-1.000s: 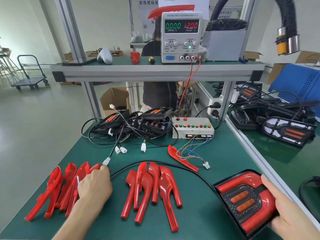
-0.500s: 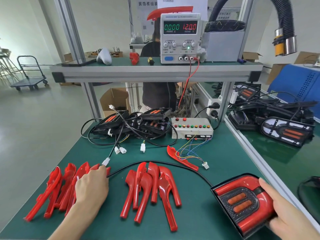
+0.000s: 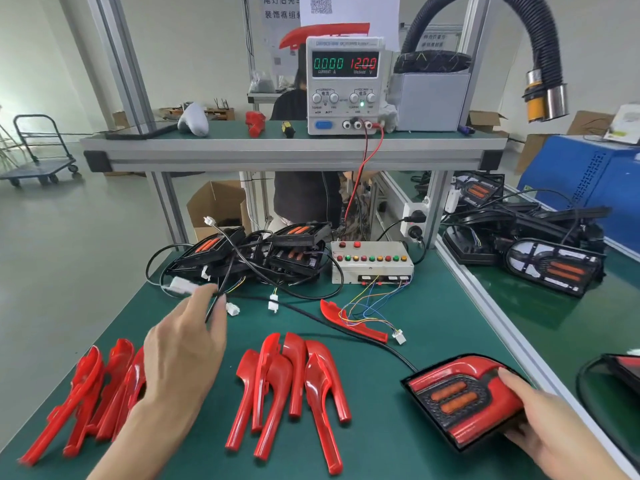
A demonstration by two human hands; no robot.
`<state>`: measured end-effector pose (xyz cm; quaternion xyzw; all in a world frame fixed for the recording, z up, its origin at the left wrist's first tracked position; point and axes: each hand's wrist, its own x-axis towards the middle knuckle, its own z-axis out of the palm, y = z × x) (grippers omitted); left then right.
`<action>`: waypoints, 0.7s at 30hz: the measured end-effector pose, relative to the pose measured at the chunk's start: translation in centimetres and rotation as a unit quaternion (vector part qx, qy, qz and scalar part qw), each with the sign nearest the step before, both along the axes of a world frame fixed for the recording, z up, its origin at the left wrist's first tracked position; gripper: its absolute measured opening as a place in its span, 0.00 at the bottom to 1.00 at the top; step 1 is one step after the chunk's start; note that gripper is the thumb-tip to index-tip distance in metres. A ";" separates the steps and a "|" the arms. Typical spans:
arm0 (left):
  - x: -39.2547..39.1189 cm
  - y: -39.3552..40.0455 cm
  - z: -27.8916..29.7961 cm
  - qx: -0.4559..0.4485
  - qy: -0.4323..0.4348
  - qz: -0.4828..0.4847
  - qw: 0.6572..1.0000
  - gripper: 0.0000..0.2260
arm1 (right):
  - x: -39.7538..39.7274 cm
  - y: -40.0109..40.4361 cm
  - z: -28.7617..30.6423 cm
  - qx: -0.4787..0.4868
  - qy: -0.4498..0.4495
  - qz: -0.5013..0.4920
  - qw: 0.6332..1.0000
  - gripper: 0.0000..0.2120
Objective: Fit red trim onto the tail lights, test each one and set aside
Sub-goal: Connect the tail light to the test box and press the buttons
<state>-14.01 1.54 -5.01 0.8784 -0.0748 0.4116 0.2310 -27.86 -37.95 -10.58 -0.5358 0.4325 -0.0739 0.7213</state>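
A tail light [image 3: 464, 400] with red trim fitted lies at the front right of the green bench, and my right hand [image 3: 550, 427] grips its right edge. Its black cable [image 3: 311, 315] runs left across the mat. My left hand [image 3: 187, 344] holds that cable near its white connector [image 3: 180, 285], lifted above the mat. Two groups of loose red trim pieces lie in front: one at the left [image 3: 86, 396], one in the middle [image 3: 294, 386]. Another red trim piece [image 3: 349, 322] lies by the test box [image 3: 372, 261], whose coloured wires end in a white plug [image 3: 400, 337].
A pile of untrimmed black tail lights [image 3: 249, 251] with tangled cables sits at the back. A power supply [image 3: 344, 86] showing 12.00 V stands on the shelf [image 3: 277, 150]. More tail lights [image 3: 550, 266] lie on the adjoining bench at right. A person stands behind the shelf.
My left hand has risen from the left trim pile toward the back, lifting the cable's white connector. The tail light in my right hand has shifted slightly left.
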 end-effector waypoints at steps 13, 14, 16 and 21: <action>0.9 -11.3 5.3 -0.368 -0.158 -0.281 0.872 0.09 | 1.2 -1.0 0.6 -0.332 0.116 0.243 0.904 0.15; 0.6 -11.9 5.6 -0.381 -0.145 -0.301 0.862 0.10 | 1.2 -1.1 0.8 -0.364 0.122 0.248 0.889 0.16; -0.3 -12.7 5.4 -0.361 -0.113 -0.339 0.861 0.11 | 1.3 -1.2 0.9 -0.423 0.137 0.261 0.857 0.18; -2.8 -14.1 2.7 -0.301 0.031 -0.437 0.847 0.10 | 1.2 1.3 3.4 -0.530 -0.058 0.170 0.829 0.09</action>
